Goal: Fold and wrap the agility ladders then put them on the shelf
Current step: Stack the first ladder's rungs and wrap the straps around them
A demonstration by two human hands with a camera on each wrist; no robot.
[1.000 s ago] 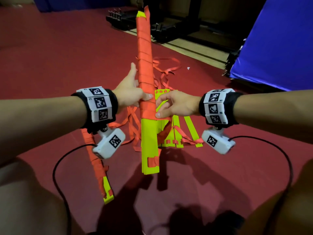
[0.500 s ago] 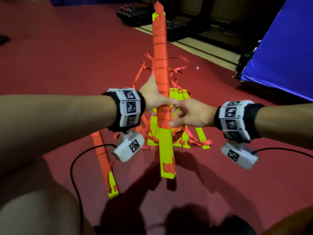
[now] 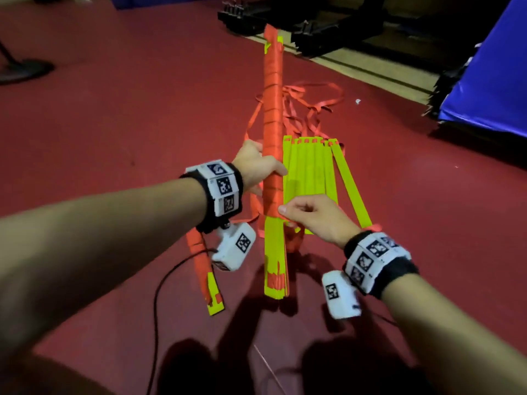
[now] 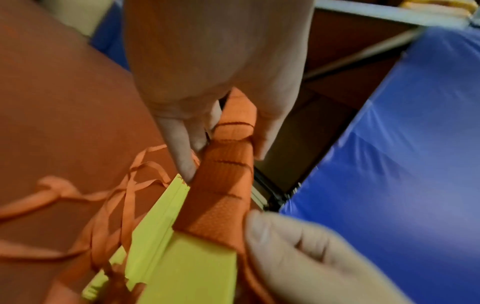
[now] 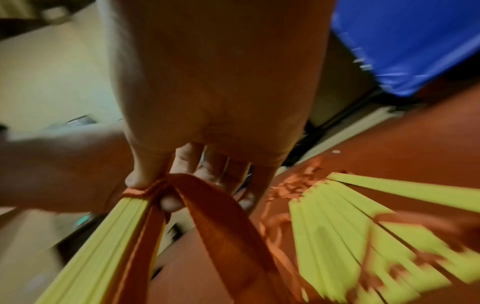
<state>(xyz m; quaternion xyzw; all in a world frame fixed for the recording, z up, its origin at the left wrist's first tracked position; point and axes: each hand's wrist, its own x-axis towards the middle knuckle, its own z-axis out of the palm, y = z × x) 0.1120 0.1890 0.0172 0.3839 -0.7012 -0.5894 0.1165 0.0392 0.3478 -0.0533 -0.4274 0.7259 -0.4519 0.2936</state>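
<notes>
You are gripping the half-wrapped ladder bundle [image 3: 273, 155] mid-length in your left hand [image 3: 258, 166], its long axis running away from you above the floor; your right hand [image 3: 312, 216], nearer you, is pinching the orange strap [image 5: 207, 207] just below the last wrap.

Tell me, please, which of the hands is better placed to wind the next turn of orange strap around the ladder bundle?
Probably the right hand: it already pinches the orange strap at the wrap's lower edge, where bare yellow rungs begin. The left hand grips the ladder bundle higher up, steadying it.
</notes>
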